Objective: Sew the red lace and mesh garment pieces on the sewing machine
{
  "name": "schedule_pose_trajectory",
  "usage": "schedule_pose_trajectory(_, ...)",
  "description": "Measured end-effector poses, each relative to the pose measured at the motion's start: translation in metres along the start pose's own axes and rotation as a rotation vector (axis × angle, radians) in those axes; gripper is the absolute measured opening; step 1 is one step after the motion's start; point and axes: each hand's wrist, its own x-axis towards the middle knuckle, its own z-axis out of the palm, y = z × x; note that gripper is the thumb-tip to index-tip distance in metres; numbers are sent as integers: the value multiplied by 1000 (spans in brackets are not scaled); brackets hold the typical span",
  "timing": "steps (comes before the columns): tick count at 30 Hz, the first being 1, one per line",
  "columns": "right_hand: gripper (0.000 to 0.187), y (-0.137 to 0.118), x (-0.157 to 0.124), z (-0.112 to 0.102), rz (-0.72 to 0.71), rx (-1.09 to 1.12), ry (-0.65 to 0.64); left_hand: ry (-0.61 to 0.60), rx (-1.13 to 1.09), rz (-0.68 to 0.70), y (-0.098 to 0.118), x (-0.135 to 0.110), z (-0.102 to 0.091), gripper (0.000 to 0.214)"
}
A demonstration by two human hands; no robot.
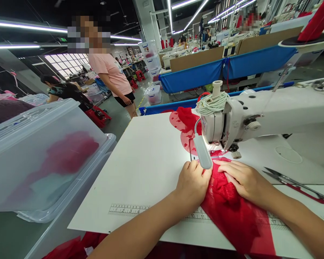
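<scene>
Sheer red fabric (232, 216) lies bunched under the head of a white sewing machine (240, 115) and hangs over the table's front edge. My left hand (191, 183) is closed on its left edge, just in front of the needle area. From the right, my right hand (245, 180) lies on the gathered part, fingers stretched toward the presser foot. A small grey lamp (203, 151) on a bent neck hides the stitching point. Behind it, red lace pieces (187, 126) spread over the tabletop.
Black thread snips with a red handle (299, 187) lie right of my right hand. A printed ruler (129, 209) runs along the white table (140, 158). At left stands a clear plastic bin (43, 162) with red fabric inside. A person in a pink shirt (112, 72) stands beyond.
</scene>
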Motion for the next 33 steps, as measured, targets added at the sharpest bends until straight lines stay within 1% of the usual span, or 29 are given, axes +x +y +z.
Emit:
schedule_pose_trajectory(5, 30, 1, 0, 1, 6, -6, -9, 17, -12, 9, -1, 0, 3, 21)
schedule_pose_trajectory(11, 28, 3, -1, 2, -7, -4, 16, -50, -20, -3, -1, 3, -1, 22)
schedule_pose_trajectory(18, 30, 3, -1, 3, 9, 15, 19, -77, -27, 2, -2, 3, -4, 25)
schedule_pose_trajectory(33, 34, 5, 0, 4, 13, 20, 18, -32, 34, 20, -5, 2, 4, 28)
